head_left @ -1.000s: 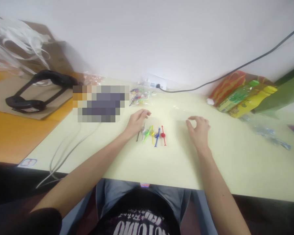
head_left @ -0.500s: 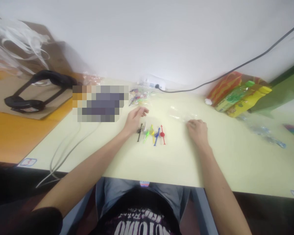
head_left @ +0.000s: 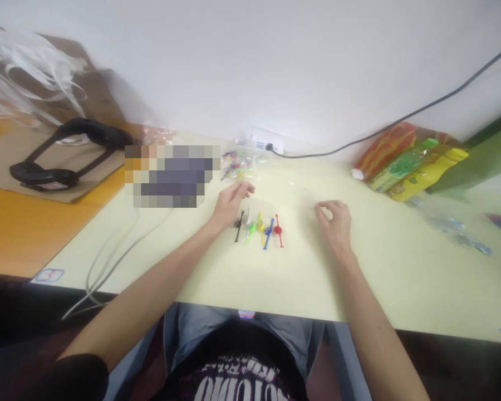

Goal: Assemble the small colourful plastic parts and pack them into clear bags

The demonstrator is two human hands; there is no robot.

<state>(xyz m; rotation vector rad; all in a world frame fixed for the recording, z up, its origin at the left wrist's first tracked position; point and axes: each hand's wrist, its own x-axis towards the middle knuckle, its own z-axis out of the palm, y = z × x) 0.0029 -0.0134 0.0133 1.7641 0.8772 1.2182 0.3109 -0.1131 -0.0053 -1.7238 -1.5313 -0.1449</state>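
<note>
Several small plastic arrow spinners (head_left: pixel 259 229) lie in a row on the table, in black, white, green, yellow, blue and red. My left hand (head_left: pixel 232 201) rests just behind the black one, its fingers loosely curled and a little apart, with nothing visible in them. To the right of the row, my right hand (head_left: pixel 336 218) is raised slightly, thumb and index finger pinched together. A faint, blurred clear plastic bag (head_left: pixel 307 195) shows at those fingertips; its outline is hard to make out. Beyond my left hand lies a clear bag of colourful small parts (head_left: pixel 239 164).
A pixelated dark object (head_left: pixel 173 177) and pale cables (head_left: pixel 108 250) are on the left. Farther left stands a black frame (head_left: pixel 69 156) on cardboard. Bottles (head_left: pixel 428 175), a red-yellow bag (head_left: pixel 386 147) and crumpled plastic packets (head_left: pixel 455 225) lie right. A power strip (head_left: pixel 259 142) sits against the wall.
My right hand has lifted and turned a little, its thumb and index finger now forming a ring. The clear plastic bag by it has shifted and blurred. My left hand has barely moved.
</note>
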